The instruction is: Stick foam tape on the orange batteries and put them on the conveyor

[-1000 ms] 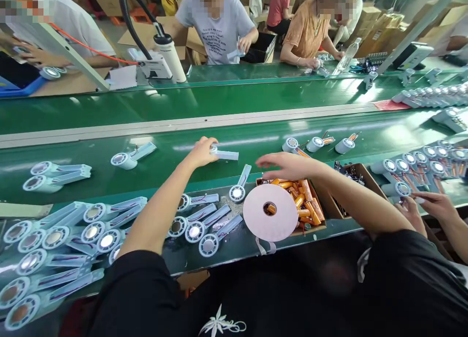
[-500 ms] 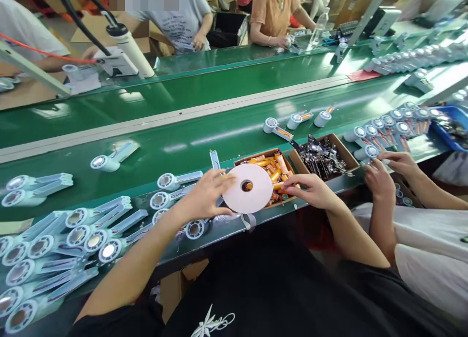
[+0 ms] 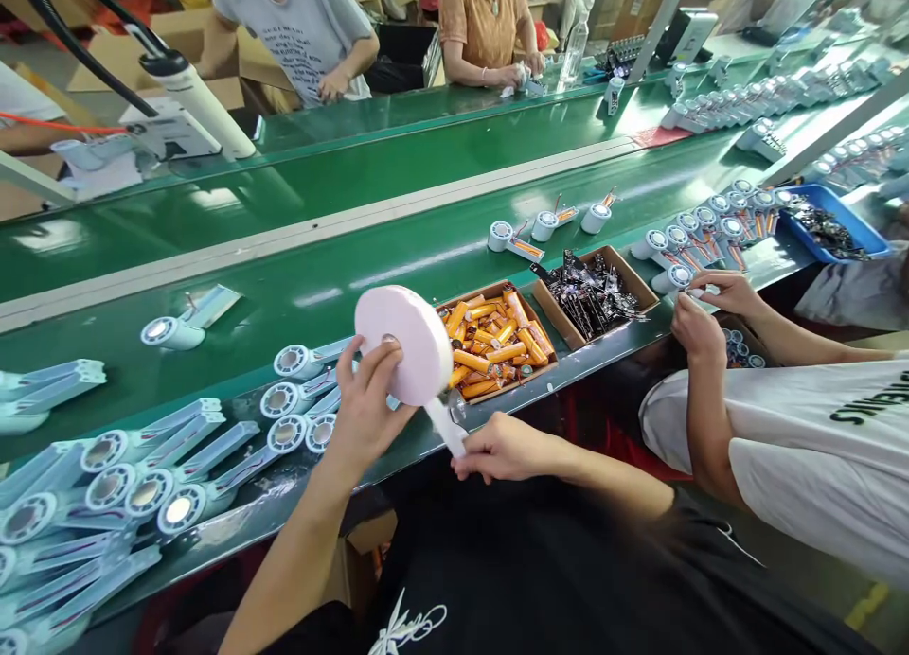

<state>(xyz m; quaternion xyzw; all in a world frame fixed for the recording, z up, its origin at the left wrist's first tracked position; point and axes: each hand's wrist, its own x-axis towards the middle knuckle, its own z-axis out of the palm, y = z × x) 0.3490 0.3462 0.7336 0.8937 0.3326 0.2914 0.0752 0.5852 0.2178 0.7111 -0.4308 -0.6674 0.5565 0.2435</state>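
Observation:
My left hand holds a wide roll of white tape up on edge, fingers at its centre hole. A loose strip of the tape runs down from the roll, and my right hand pinches its end in front of the bench edge. Right behind the roll is a cardboard box of orange-wrapped cylindrical cells. Pale blue fan-like housings with round heads and long open handles lie beside my left hand; the roll and hand partly cover what is behind them.
A second carton holds black parts with wires. Many more housings crowd the left bench. On the right, a co-worker's hands work at a housing near a blue tray. Green conveyor belts run across, with people beyond.
My left hand has lifted and tilted the tape roll, moving it left. My right hand has left the box of orange cells and now grips the tape's loose end. The view has shifted.

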